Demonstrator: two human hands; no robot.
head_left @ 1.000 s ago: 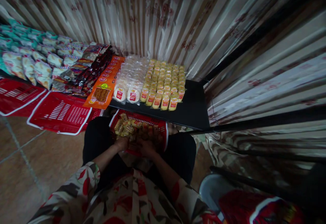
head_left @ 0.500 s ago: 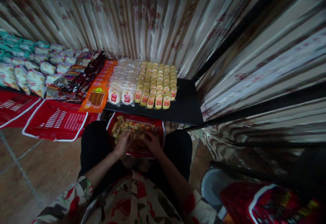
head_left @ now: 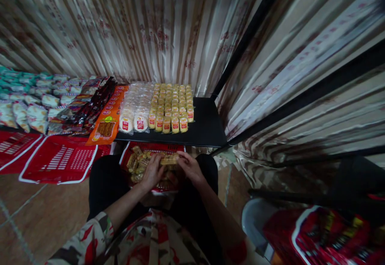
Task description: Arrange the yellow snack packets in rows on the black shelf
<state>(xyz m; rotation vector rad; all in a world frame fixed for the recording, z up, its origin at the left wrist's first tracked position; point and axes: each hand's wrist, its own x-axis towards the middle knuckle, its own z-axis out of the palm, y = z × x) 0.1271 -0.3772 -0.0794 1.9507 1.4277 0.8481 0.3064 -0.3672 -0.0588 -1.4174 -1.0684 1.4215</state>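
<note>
Between my two hands is a short row of yellowish wrapped snack packs (head_left: 169,160), held level over the red basket (head_left: 174,146). My left hand (head_left: 152,173) is closed on its left end, with the fingers bent over it. On the right end, my right hand (head_left: 190,168) pinches with thumb and fingers. Loose wrapped snacks (head_left: 140,164) of the same yellowish colour lie in the basket, below and left of the hands. Straight ahead on the black shelf (head_left: 207,122), yellow snack packs (head_left: 173,104) stand in tight rows with red labels facing me.
Left along the shelf are white round packs (head_left: 133,122), an orange bag (head_left: 104,126), dark red packets (head_left: 90,100) and white-and-green bags (head_left: 37,112). More red baskets (head_left: 64,158) sit below. A filled basket (head_left: 288,229) and grey bucket (head_left: 255,217) are at right.
My hands have risen slightly from among the snacks, and a row of packs now shows between them. The view has shifted, so the shelf appears lower and further left.
</note>
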